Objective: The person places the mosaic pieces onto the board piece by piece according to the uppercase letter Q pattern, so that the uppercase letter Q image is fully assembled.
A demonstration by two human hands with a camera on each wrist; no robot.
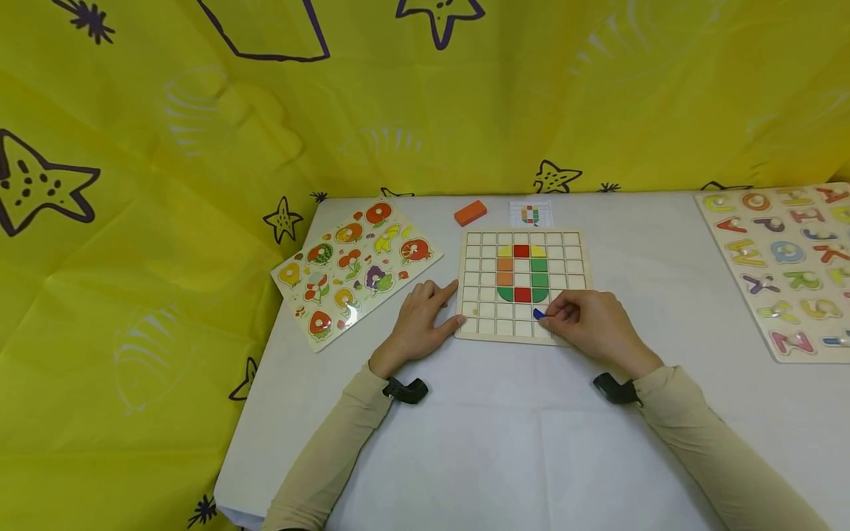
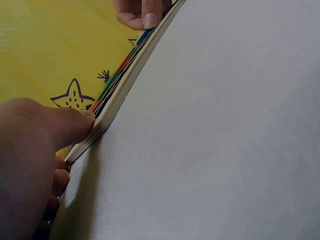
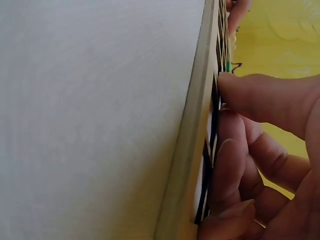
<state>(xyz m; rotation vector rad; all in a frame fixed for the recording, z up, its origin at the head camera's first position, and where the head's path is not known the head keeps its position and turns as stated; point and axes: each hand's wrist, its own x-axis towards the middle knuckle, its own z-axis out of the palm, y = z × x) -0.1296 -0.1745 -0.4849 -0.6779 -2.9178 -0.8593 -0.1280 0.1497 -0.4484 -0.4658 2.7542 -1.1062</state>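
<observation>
On the table lies a wooden grid board (image 1: 473, 265) with red, yellow, orange and green pieces set in a ring in its middle cells. My right hand (image 1: 594, 323) pinches a small blue piece (image 1: 538, 314) over the cells just below the ring's lower right corner. In the left wrist view the blue piece (image 2: 145, 36) shows at the right hand's fingertips, by the board. My left hand (image 1: 421, 321) rests at the board's left edge, thumb touching the lower left corner and index finger stretched along the side. Fingers of the right hand hide part of the board's lower right.
A small pattern card (image 1: 530, 214) lies behind the board, beside an orange block (image 1: 470, 213). To the left is a fruit knob puzzle (image 1: 361, 267); at the far right, a letter puzzle (image 1: 783, 273). A yellow patterned cloth (image 1: 425, 110) hangs behind the white table (image 1: 465, 442).
</observation>
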